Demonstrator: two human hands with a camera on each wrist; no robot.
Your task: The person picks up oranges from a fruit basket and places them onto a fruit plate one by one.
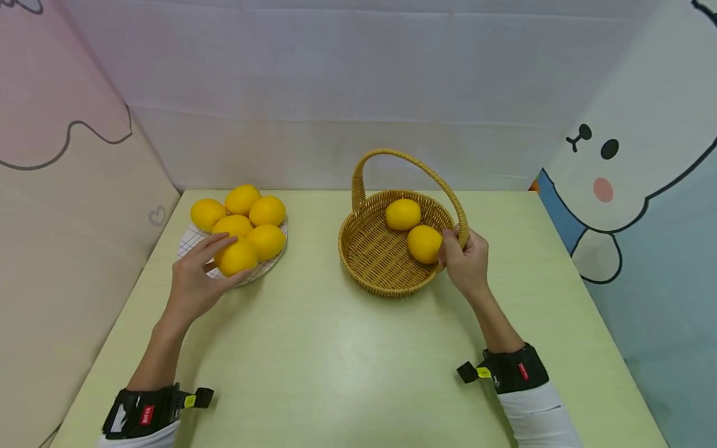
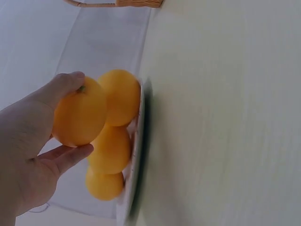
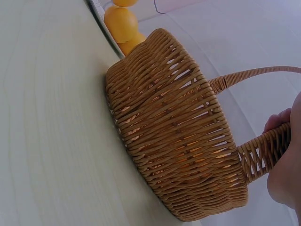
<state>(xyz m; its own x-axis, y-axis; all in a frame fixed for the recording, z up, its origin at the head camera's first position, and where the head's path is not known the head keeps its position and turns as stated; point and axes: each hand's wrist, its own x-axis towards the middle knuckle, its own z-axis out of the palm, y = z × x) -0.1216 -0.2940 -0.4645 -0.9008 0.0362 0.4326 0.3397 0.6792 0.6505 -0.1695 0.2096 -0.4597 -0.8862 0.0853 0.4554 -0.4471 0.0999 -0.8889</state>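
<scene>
A: What is shown being grasped at centre left of the frame?

B: A yellow fruit (image 1: pixel 236 257) is pinched between thumb and fingers by the left grip (image 1: pixel 196 280), at the lower side of a gridded plate (image 1: pixel 190 241) on which five more fruits (image 1: pixel 267 210) are clustered.

A: And right of centre?

B: The handle (image 1: pixel 414 160) of a wicker basket (image 1: pixel 364 280) is clasped at its right side by the right grip (image 1: pixel 468 258). Two fruits (image 1: pixel 403 214) are contained inside; the pale surface (image 1: pixel 336 354) is seen across the lower frame.
</scene>
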